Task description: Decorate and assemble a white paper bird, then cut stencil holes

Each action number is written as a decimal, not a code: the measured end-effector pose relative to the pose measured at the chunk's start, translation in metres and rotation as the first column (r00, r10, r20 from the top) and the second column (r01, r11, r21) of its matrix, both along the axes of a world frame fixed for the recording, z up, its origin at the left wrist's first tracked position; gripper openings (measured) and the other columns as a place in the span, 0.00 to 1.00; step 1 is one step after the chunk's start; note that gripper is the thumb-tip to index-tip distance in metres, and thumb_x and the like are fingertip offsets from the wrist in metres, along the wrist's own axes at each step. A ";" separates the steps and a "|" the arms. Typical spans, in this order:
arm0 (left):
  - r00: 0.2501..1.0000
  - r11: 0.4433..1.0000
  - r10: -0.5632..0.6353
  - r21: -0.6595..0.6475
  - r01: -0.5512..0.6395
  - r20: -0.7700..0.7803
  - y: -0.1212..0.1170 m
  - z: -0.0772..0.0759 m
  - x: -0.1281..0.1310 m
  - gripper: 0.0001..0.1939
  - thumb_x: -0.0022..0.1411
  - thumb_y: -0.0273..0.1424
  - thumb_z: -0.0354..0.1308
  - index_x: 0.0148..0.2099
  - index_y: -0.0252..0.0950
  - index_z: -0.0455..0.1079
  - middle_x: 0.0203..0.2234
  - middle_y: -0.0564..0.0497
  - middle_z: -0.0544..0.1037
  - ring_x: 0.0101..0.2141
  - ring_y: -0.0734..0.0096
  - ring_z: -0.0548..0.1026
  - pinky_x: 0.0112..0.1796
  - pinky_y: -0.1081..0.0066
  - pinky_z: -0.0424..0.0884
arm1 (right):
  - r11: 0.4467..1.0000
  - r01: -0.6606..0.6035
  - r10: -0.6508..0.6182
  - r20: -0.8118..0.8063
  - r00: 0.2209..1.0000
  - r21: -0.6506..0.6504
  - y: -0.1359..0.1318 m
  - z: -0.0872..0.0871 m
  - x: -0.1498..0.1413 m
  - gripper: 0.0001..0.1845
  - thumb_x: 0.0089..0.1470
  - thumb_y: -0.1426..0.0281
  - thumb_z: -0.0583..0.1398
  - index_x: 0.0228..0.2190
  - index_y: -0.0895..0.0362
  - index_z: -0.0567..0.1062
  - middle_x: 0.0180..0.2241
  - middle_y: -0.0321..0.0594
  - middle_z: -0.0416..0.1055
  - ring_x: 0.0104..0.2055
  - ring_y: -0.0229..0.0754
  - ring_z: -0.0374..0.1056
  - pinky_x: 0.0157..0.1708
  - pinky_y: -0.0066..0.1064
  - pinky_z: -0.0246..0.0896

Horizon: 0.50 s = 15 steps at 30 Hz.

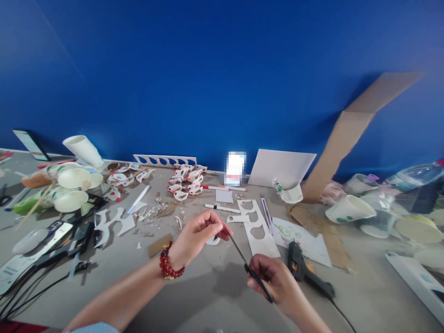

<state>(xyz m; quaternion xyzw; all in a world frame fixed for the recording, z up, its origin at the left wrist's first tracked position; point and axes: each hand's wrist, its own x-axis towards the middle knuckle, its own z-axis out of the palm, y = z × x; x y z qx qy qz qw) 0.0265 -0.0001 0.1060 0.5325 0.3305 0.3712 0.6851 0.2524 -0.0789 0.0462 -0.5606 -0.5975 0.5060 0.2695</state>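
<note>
My left hand [197, 238], with a red bead bracelet [167, 262] at the wrist, is closed in a pinch over the middle of the table. Between its fingertips is a small paper piece with red on it [225, 229], mostly hidden. A white bit [212, 241] shows just below the fingers; whether it is part of that piece I cannot tell. My right hand [272, 277] is wrapped round the black handles of a pair of scissors [240, 249]. The blades point up and left, their tips by the red part at my left fingertips.
White paper cut-outs with red marks [187, 178] lie piled near the blue wall. Around my hands are a stencil-like white sheet [258, 231], a utility knife [267, 212], markers [222, 208] and paper scraps. A corded glue gun [305, 268] lies right; paper cups [350, 209] stand beyond.
</note>
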 end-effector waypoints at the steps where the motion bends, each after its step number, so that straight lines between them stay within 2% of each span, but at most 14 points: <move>1: 1.000 1.000 0.001 -0.001 -0.001 0.001 0.000 0.000 0.000 0.07 0.65 0.29 0.51 0.33 0.34 0.64 0.35 0.44 0.80 0.35 0.67 0.77 0.41 0.66 0.69 | 1.000 0.002 -0.002 0.014 1.000 0.001 0.000 0.000 0.000 0.31 0.41 0.42 0.62 0.19 0.55 0.57 0.18 0.29 0.52 0.22 0.33 0.45 0.21 0.26 0.40; 6: 1.000 1.000 -0.006 -0.017 0.006 -0.011 -0.001 0.001 0.000 0.08 0.65 0.30 0.52 0.32 0.34 0.63 0.35 0.43 0.80 0.35 0.67 0.77 0.40 0.67 0.69 | 1.000 0.008 -0.008 0.067 0.998 -0.002 0.001 0.001 0.000 0.31 0.40 0.43 0.62 0.19 0.55 0.58 0.18 0.29 0.53 0.22 0.33 0.47 0.21 0.26 0.41; 15: 1.000 1.000 -0.015 -0.024 0.015 -0.009 -0.001 0.000 0.001 0.09 0.64 0.33 0.53 0.33 0.34 0.65 0.36 0.41 0.80 0.36 0.66 0.77 0.40 0.66 0.69 | 0.988 -0.047 0.006 0.261 0.965 0.148 0.002 -0.003 0.005 0.27 0.41 0.51 0.66 0.18 0.55 0.58 0.17 0.28 0.53 0.22 0.34 0.47 0.21 0.25 0.43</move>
